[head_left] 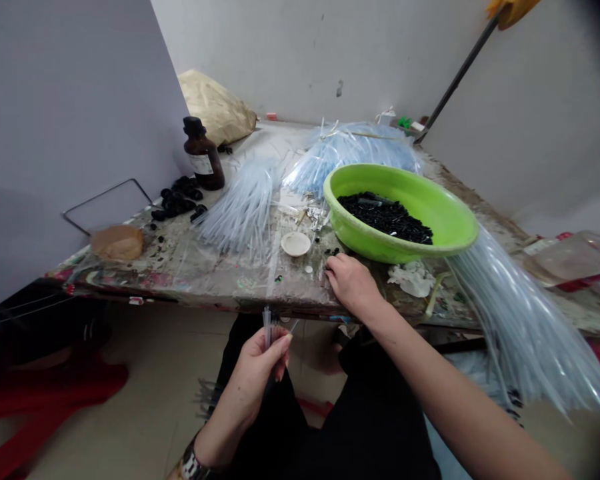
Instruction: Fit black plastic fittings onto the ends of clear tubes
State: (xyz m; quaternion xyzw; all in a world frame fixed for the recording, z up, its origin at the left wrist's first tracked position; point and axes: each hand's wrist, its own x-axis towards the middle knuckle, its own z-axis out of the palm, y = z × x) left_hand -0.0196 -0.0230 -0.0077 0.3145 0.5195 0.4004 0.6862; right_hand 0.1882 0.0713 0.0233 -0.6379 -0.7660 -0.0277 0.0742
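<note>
My left hand is closed around a small bunch of clear plastic tubes, held upright just below the table's front edge. One thin tube sticks out to the right between thumb and fingers. On the tabletop, my right hand has its fingertips bent together against the surface; what they pinch, if anything, is too small to make out. Beside those fingers lie a few small black pieces. Just behind the hand stands a green basin with a heap of black pieces in it. A small white dish sits to the left.
Loose clear tubes lie left of the dish, and a bluish tube bundle is behind the basin. More tubes hang over the right edge. A brown bottle, black caps and crumpled paper are also on the table.
</note>
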